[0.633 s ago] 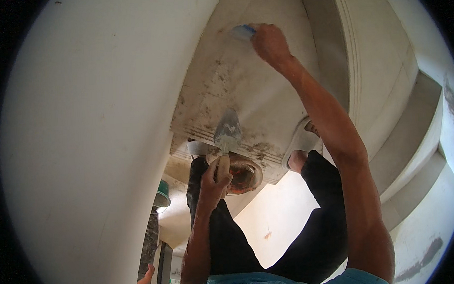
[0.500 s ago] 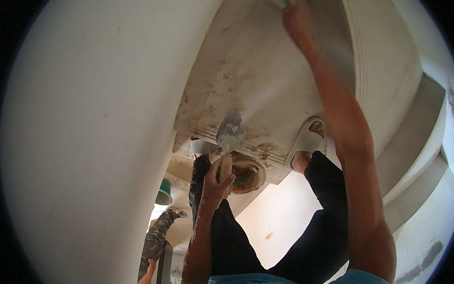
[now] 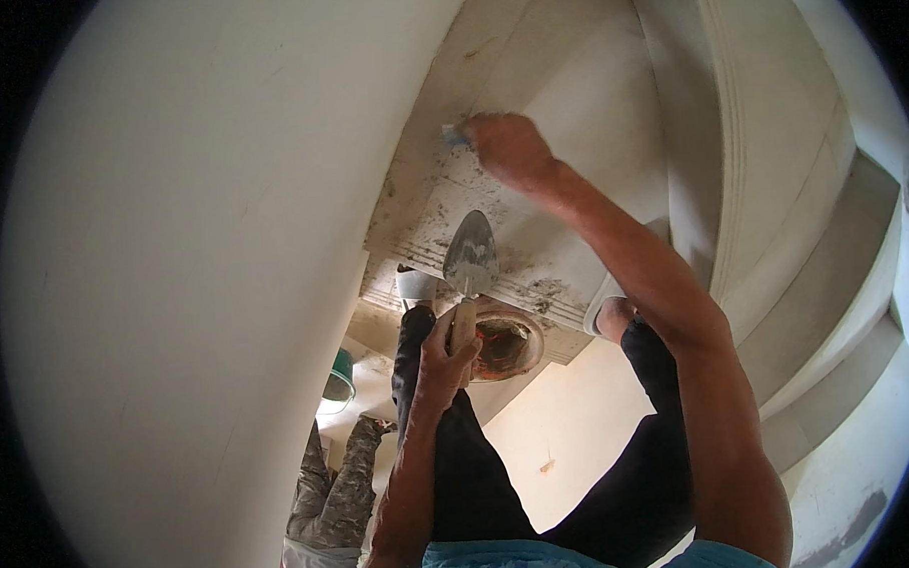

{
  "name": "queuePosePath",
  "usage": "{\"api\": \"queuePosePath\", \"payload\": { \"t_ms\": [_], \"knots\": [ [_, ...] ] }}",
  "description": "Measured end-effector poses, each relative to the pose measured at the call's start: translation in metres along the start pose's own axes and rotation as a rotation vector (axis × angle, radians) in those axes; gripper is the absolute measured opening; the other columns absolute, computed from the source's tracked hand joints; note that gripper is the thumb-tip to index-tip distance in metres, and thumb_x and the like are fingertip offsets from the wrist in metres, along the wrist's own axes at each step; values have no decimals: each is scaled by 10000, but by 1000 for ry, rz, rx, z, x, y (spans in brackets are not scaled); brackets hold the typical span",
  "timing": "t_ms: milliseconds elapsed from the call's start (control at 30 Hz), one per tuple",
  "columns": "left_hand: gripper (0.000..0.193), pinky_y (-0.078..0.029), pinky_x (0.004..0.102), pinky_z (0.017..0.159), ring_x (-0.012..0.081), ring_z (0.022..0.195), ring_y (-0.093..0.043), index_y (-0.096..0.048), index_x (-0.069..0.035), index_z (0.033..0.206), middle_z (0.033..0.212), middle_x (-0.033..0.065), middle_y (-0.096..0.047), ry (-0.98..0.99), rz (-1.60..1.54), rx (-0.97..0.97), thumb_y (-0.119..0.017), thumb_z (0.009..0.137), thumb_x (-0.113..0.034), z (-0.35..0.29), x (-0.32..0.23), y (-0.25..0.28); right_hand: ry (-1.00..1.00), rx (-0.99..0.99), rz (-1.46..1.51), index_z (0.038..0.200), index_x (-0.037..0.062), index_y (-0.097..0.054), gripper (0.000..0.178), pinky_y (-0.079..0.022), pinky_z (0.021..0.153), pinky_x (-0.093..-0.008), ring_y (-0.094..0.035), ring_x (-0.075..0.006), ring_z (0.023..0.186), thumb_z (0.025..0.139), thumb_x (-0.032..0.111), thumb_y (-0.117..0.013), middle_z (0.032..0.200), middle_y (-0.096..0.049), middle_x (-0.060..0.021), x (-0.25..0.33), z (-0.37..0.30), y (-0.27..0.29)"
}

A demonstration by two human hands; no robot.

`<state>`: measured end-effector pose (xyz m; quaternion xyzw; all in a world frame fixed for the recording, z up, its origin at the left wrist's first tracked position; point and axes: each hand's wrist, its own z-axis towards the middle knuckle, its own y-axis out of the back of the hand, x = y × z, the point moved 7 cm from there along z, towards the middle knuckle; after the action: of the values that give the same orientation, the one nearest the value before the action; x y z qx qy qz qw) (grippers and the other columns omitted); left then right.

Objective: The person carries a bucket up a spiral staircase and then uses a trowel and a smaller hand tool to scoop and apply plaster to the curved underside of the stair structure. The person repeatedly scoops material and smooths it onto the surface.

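Observation:
My left hand (image 3: 445, 362) is closed round the pale handle of a pointed trowel (image 3: 471, 251), whose grey blade is smeared with white and points away from me. Farther ahead, my right hand (image 3: 515, 150) is closed on a small blue and whitish thing (image 3: 454, 135), too blurred to name. It is at the speckled, dirty part of the pale step (image 3: 568, 100), close to the left wall; whether it touches the surface I cannot tell. Beyond my left hand, partly behind the trowel handle, a round bowl (image 3: 535, 353) with a stained, reddish inside is by my feet.
A smooth white wall (image 3: 194, 273) runs along the left. Grooved stair edges (image 3: 714, 125) curve up on the right. My feet in pale slippers (image 3: 415, 285) stand on the step. Below left are a green bucket (image 3: 340, 376) and another person in camouflage trousers (image 3: 342, 488).
My right hand has swung from the far right toward the left wall and nearer to me, still with the small blue thing. The left hand and trowel shifted slightly right. The other person has moved.

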<state>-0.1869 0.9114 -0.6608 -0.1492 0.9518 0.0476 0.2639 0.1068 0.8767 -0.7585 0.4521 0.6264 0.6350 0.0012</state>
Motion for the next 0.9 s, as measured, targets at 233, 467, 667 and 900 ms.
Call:
{"api": "queuePosePath", "payload": {
  "t_ms": [233, 467, 667, 900],
  "knots": [
    [568, -517, 253, 663, 92, 786, -589, -474, -9, 1391, 991, 57, -606, 83, -74, 38, -683, 868, -84, -5, 4, -4, -251, -436, -324, 975, 39, -679, 191, -556, 722, -456, -678, -333, 832, 833, 71, -554, 903, -692, -154, -95, 34, 89],
    [577, -484, 254, 544, 113, 653, -572, -469, 3, 1372, 906, 47, -573, 63, -154, -112, -685, 857, -143, -12, 23, 25, 32, 126, -130, 1197, 63, -620, 351, -547, 855, -416, -646, -299, 1041, 851, 80, -565, 1129, -663, -135, 30, -40, -38],
    [599, -501, 253, 588, 110, 708, -584, -446, -11, 1405, 954, 46, -575, 95, -198, -91, -686, 876, -159, -29, 25, 23, -512, -579, -112, 1159, 69, -641, 359, -527, 871, -437, -650, -348, 975, 810, 18, -579, 1039, -677, -160, -57, -153, 47],
    [573, -482, 245, 544, 93, 665, -562, -454, -15, 1395, 893, 23, -564, 89, -169, -48, -672, 880, -134, -27, 18, 14, -921, -526, -323, 1113, 40, -659, 270, -537, 729, -476, -661, -378, 812, 868, 80, -553, 943, -683, -193, -153, -195, 54]
  ]
}}
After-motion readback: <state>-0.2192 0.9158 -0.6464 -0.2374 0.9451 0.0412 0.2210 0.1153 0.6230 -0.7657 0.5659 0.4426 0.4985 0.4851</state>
